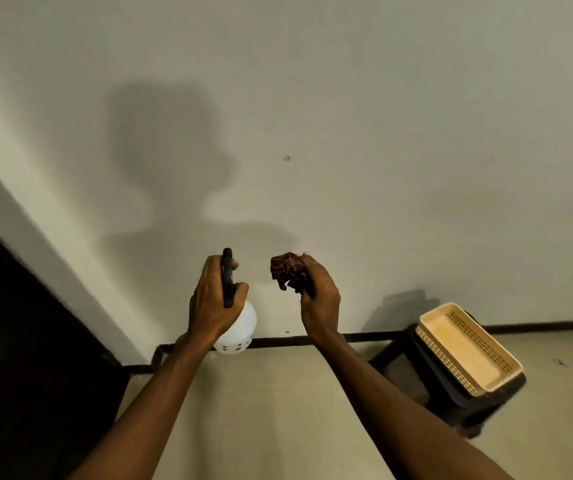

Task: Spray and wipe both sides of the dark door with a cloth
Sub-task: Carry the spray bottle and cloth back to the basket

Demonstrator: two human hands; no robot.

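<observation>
My left hand (210, 299) grips the neck of a white spray bottle (238, 329) with a black trigger head, held upright in front of a pale wall. My right hand (318, 292) holds a crumpled dark red patterned cloth (287, 270), bunched at the fingertips. The two hands are level and a little apart. The dark door (18, 341) fills the lower left of the view, seen at a steep angle; neither hand touches it.
A beige perforated tray (468, 348) lies on a dark stool (451, 393) at the right, against the wall. A dark skirting strip (364, 337) runs along the wall's base. The floor is pale tile (278, 410). My shadow falls on the wall.
</observation>
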